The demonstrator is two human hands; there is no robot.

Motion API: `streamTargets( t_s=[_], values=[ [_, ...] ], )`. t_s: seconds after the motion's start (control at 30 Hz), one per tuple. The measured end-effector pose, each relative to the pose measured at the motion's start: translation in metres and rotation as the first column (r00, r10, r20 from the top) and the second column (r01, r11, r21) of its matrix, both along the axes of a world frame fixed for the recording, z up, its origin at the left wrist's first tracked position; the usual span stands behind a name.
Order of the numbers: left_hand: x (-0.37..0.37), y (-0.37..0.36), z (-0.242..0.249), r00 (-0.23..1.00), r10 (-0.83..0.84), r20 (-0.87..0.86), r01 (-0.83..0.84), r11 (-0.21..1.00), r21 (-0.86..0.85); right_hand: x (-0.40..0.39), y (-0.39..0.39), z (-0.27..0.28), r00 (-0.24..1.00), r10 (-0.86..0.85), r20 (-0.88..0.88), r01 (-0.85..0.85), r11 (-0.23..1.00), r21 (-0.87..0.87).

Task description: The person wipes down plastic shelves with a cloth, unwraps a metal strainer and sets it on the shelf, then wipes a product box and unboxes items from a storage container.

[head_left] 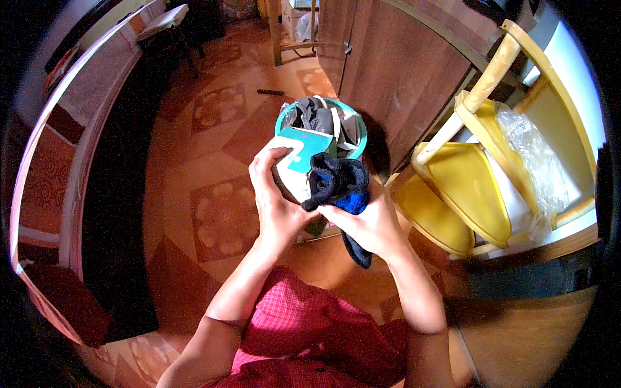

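Observation:
My left hand (275, 204) is wrapped round the side of a white and teal box (294, 169), thumb stretched toward my right hand. A bunched black and blue fuzzy cloth (339, 180) is gripped in my right hand (372, 223), its dark end hanging below the palm. The cloth overlaps the box's right side in this view. Just beyond the box is a round teal-rimmed container (362, 132), filled with dark and grey items (315, 118). My right fingers are mostly hidden behind the cloth.
Stacked yellow chairs (462, 194) with clear plastic wrap (533, 158) stand at the right. Brown cabinet doors (401, 71) rise behind the container. A small dark stick-like object (270, 92) lies on the patterned floor (220, 213). A stool (165, 19) is at the far left.

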State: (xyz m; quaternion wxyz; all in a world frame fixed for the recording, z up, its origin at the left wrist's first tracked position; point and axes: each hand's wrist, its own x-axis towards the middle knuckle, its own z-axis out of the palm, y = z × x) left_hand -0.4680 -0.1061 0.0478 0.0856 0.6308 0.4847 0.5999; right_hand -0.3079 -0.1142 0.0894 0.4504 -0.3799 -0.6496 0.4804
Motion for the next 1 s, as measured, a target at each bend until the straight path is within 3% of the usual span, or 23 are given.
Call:
streamTargets(
  t_s=[0.07, 0.1, 0.17, 0.23, 0.33, 0.37, 0.4, 0.43, 0.47, 0.5, 0.53, 0.57, 0.6, 0.67, 0.7, 0.77, 0.83, 0.9, 0.93, 0.97, 1.0],
  values=[
    [0.0, -0.001, 0.002, 0.999, 0.02, -0.047, -0.018, 0.999, 0.044, 0.003, 0.0, 0.002, 1.0, 0.003, 0.029, -0.002, 1.0, -0.024],
    [0.002, -0.001, 0.001, 0.999, 0.019, -0.047, -0.017, 0.999, 0.044, 0.008, 0.002, 0.0, 0.998, 0.054, -0.042, -0.059, 0.992, -0.114],
    [0.005, 0.0, -0.003, 0.987, -0.089, 0.13, 0.091, 0.996, -0.012, 0.014, 0.004, 0.001, 0.969, 0.127, -0.211, -0.179, 0.951, -0.253],
    [0.003, 0.0, -0.006, 0.991, -0.097, 0.087, 0.102, 0.994, -0.046, 0.026, 0.009, -0.001, 0.941, 0.187, -0.281, -0.285, 0.885, -0.368],
    [0.002, -0.001, -0.001, 0.876, -0.181, 0.447, 0.297, 0.933, -0.204, 0.045, 0.01, 0.0, 0.959, 0.11, -0.261, -0.224, 0.859, -0.461],
    [0.0, 0.0, 0.0, 0.853, -0.177, 0.491, 0.318, 0.922, -0.221, 0.053, 0.01, 0.002, 0.963, 0.107, -0.249, -0.218, 0.85, -0.48],
    [-0.004, 0.0, -0.001, 0.854, -0.182, 0.486, 0.333, 0.911, -0.243, 0.06, 0.007, 0.006, 0.919, 0.106, -0.379, -0.309, 0.789, -0.531],
    [-0.007, 0.0, -0.001, 0.856, -0.187, 0.482, 0.347, 0.9, -0.266, 0.073, 0.004, 0.012, 0.909, 0.147, -0.391, -0.371, 0.714, -0.593],
    [-0.005, -0.001, 0.0, 0.78, -0.224, 0.585, 0.434, 0.867, -0.246, 0.075, 0.009, 0.013, 0.994, 0.091, -0.065, -0.11, 0.904, -0.413],
    [-0.003, -0.002, 0.003, 0.689, -0.25, 0.681, 0.513, 0.831, -0.214, 0.076, 0.014, 0.012, 0.953, -0.109, 0.282, 0.16, 0.973, -0.164],
    [-0.003, -0.002, -0.002, 0.646, -0.285, 0.708, 0.569, 0.798, -0.198, 0.076, 0.019, 0.014, 0.73, -0.378, 0.57, 0.39, 0.914, 0.108],
    [-0.001, -0.004, -0.004, 0.645, -0.287, 0.708, 0.572, 0.796, -0.199, 0.074, 0.016, 0.019, 0.801, -0.472, 0.369, 0.442, 0.881, 0.167],
    [0.003, -0.004, -0.006, 0.57, -0.298, 0.765, 0.634, 0.752, -0.18, 0.075, 0.016, 0.017, 0.876, -0.375, 0.304, 0.382, 0.923, 0.037],
    [0.01, -0.006, -0.005, 0.468, -0.312, 0.827, 0.724, 0.671, -0.158, 0.057, 0.008, 0.034, 0.962, -0.203, 0.181, 0.218, 0.974, -0.067],
    [0.013, -0.003, -0.014, 0.508, -0.337, 0.793, 0.718, 0.675, -0.172, 0.04, 0.012, 0.025, 0.979, -0.187, 0.076, 0.176, 0.975, 0.14],
    [0.02, -0.001, -0.024, 0.384, -0.252, 0.888, 0.76, 0.633, -0.149, 0.013, 0.014, 0.022, 0.864, -0.348, 0.364, 0.084, 0.812, 0.578],
    [0.02, -0.004, -0.005, 0.244, -0.028, 0.969, 0.752, 0.637, -0.171, -0.004, 0.013, 0.011, 0.755, -0.373, 0.539, -0.08, 0.763, 0.641],
    [0.005, 0.005, -0.033, 0.307, -0.144, 0.941, 0.7, 0.704, -0.12, -0.01, 0.015, 0.005, 0.787, -0.265, 0.557, -0.16, 0.784, 0.6],
    [0.003, 0.0, -0.031, 0.289, -0.102, 0.952, 0.72, 0.678, -0.146, -0.01, 0.013, 0.006, 0.786, -0.253, 0.564, -0.184, 0.775, 0.605],
    [0.004, 0.004, -0.043, 0.354, -0.127, 0.926, 0.647, 0.748, -0.145, -0.009, 0.016, -0.001, 0.841, -0.196, 0.504, -0.19, 0.765, 0.615],
    [0.002, 0.005, -0.036, 0.292, -0.076, 0.953, 0.724, 0.669, -0.169, -0.007, 0.015, -0.004, 0.842, -0.132, 0.523, -0.244, 0.771, 0.589]
  ],
)
